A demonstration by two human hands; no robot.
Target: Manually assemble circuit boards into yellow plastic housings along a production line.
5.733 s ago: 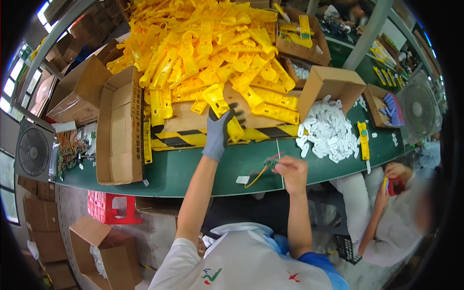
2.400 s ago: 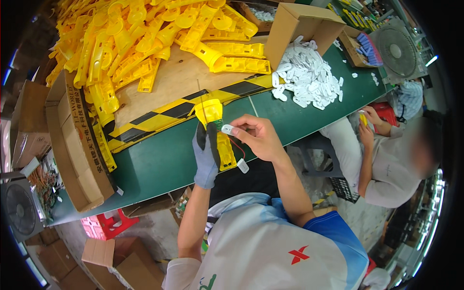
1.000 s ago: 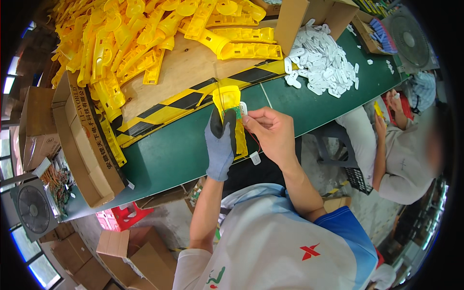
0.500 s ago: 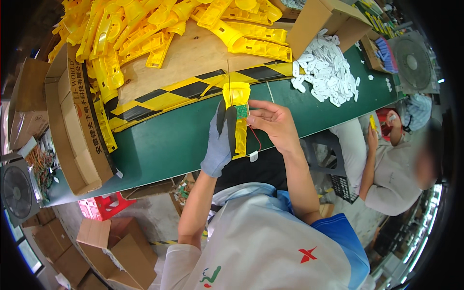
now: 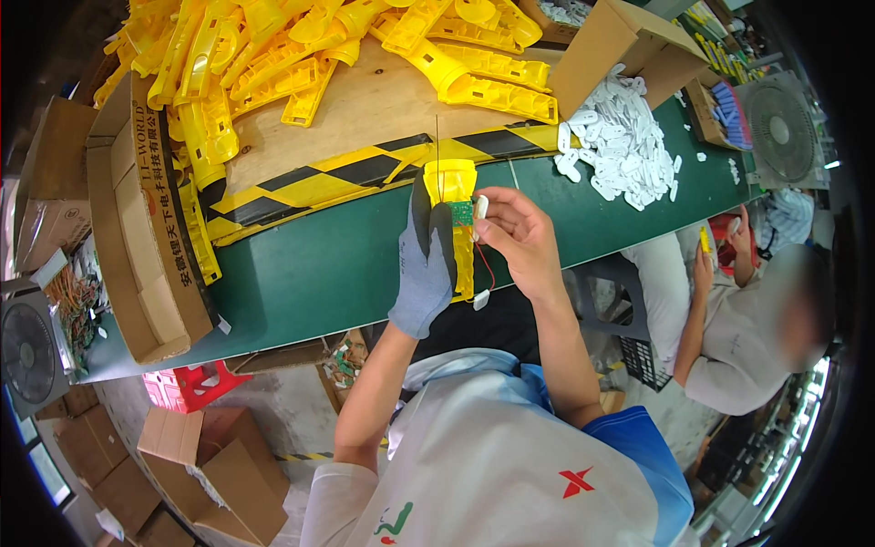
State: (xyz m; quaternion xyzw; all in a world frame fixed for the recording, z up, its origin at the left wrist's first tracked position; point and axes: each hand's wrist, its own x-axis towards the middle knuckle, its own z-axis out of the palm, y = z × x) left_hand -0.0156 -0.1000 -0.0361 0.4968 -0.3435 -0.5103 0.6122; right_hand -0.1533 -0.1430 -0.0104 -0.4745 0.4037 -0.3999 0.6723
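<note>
My left hand (image 5: pixel 427 264), in a grey glove, grips a long yellow plastic housing (image 5: pixel 453 187) upright over the green table (image 5: pixel 319 264). A small green circuit board (image 5: pixel 462 212) sits against the housing, with thin red and black wires hanging to a small white connector (image 5: pixel 481 298). My bare right hand (image 5: pixel 515 239) pinches a small white part (image 5: pixel 480 205) at the board's right edge. A thin wire sticks up from the housing top.
A big heap of yellow housings (image 5: pixel 301 55) lies on a wooden board with black-yellow tape (image 5: pixel 365 173). White plastic pieces (image 5: pixel 620 146) spill from a cardboard box (image 5: pixel 611 46). An open carton (image 5: pixel 146 219) stands left. Another person (image 5: pixel 729 328) sits right. A fan (image 5: pixel 784 132) stands far right.
Both hands with the yellow housing stayed together before me. The right hand keeps working at the green board. The view shifted slightly.
</note>
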